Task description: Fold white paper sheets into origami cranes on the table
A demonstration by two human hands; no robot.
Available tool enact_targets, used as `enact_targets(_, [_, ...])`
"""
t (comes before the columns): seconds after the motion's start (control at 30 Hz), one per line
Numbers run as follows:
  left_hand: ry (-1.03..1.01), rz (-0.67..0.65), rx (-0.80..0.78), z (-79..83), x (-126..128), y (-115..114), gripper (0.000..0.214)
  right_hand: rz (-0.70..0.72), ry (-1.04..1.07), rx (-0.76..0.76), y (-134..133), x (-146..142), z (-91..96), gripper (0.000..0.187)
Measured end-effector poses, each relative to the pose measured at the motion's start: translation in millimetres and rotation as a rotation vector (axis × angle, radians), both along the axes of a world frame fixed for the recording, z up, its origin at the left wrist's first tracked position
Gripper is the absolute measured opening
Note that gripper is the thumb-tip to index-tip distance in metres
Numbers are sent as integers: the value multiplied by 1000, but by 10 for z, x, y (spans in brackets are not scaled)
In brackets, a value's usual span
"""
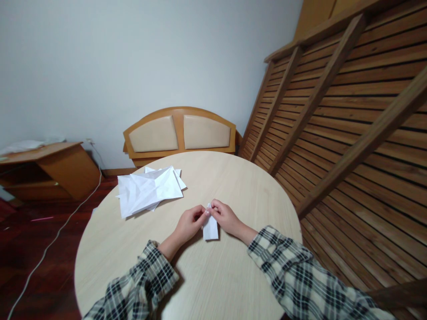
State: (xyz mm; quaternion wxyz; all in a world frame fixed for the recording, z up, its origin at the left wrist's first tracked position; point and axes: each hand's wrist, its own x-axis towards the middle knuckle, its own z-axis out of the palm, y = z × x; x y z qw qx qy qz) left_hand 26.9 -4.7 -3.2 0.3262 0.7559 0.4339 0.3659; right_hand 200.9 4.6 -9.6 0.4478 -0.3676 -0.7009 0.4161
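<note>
A small folded white paper [211, 230] is held upright over the round table, its lower end towards me. My left hand [191, 223] pinches its upper end from the left, thumb against the paper. From the right, my right hand [227, 217] pinches the same end, the two thumbs almost meeting. A narrow tip of the paper shows between the fingers; the gripped folds are hidden. To the left of my hands lies a pile of creased white paper sheets [150, 189].
The pale round table [213, 284] fills the foreground. Behind it stands a padded headboard [182, 133] against the wall. A slatted wooden frame [333, 120] leans at the right. A desk [66, 169] stands at the left, with a white cable [62, 229] along the floor.
</note>
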Motion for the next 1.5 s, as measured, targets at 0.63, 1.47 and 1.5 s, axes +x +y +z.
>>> enact_targets(0.63, [-30,-80,-27,22,9,-20,34,-44,-47,51,-15,14,45,35])
enact_targets(1.47, [35,-81,-42,68,20,-49,26,-340,104,84,57,54,51,30])
enact_targets(1.5, [31,-76,-52,60,20,-47,26,-326,117,76,62,52,38,28])
